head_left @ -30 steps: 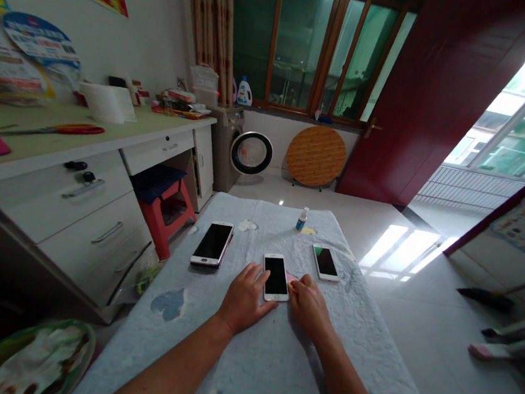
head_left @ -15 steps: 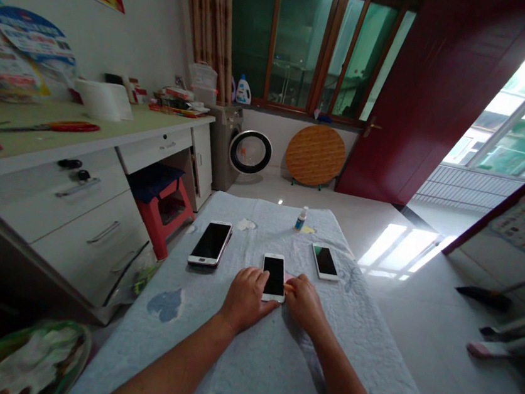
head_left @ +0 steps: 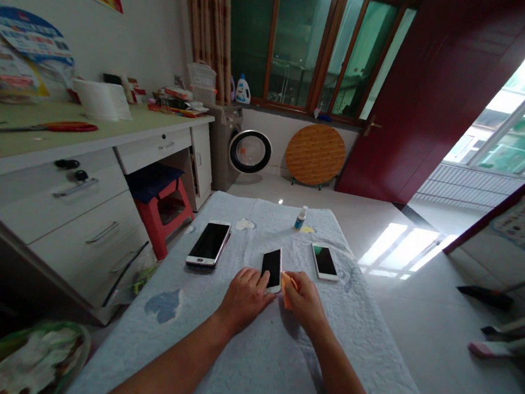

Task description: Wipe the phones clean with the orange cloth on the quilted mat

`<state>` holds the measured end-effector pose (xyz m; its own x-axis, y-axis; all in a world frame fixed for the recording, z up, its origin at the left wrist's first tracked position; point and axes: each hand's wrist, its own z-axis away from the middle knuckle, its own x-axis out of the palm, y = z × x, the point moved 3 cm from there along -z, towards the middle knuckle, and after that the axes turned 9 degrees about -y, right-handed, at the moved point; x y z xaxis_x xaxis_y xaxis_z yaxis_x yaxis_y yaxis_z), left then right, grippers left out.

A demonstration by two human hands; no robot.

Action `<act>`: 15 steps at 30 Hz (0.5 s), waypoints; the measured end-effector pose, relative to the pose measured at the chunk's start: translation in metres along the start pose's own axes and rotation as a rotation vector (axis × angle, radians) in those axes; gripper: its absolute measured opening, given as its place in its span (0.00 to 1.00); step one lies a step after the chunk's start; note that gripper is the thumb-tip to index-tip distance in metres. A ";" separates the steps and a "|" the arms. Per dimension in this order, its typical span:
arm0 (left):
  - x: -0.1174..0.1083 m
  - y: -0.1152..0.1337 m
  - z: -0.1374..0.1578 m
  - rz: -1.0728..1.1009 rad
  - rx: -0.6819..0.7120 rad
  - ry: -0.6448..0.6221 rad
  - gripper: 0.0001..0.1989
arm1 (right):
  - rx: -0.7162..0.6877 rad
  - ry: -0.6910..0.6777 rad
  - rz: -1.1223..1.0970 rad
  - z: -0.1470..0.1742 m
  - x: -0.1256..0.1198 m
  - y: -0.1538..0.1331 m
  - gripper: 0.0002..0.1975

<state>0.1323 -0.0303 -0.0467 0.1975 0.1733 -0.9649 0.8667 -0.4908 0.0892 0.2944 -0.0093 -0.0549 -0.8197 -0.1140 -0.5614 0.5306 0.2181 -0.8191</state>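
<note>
A white smartphone [head_left: 272,266] with a dark screen is held at its left side and lower edge by my left hand [head_left: 245,297], thumb near the bottom and fingers by the screen. The phone is tilted, its right side raised. My right hand [head_left: 305,300] pinches an orange cloth [head_left: 288,288] against the phone's right edge. Left of my hands lies a larger white phone [head_left: 210,241], apparently stacked on another device. To the right, a second white phone [head_left: 324,262] lies face up. A small spray bottle [head_left: 300,218] with a blue label stands farther back.
A pale blue blanket [head_left: 233,371] covers the surface under the phones. At left stands a desk [head_left: 79,179] with scissors [head_left: 47,127] and paper rolls [head_left: 103,100] on top. A red stool [head_left: 161,211] is tucked beneath it. A washing machine [head_left: 223,145] with its door open stands behind.
The phone between my hands has been tipped from lying nearly flat, right side up. More of the orange cloth shows in my right hand, which has shifted slightly.
</note>
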 end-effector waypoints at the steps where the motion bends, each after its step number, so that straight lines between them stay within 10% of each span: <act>1: -0.001 0.000 0.001 -0.006 0.003 0.005 0.22 | -0.041 0.008 -0.011 0.001 0.001 -0.004 0.15; 15: -0.014 0.001 0.012 0.768 -0.266 -0.012 0.17 | -0.376 -0.108 -0.011 0.019 0.017 -0.042 0.14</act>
<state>0.1250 -0.0431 -0.0358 0.7777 -0.1397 -0.6129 0.5713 -0.2495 0.7819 0.2624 -0.0391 -0.0325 -0.7869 -0.2156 -0.5781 0.3888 0.5543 -0.7359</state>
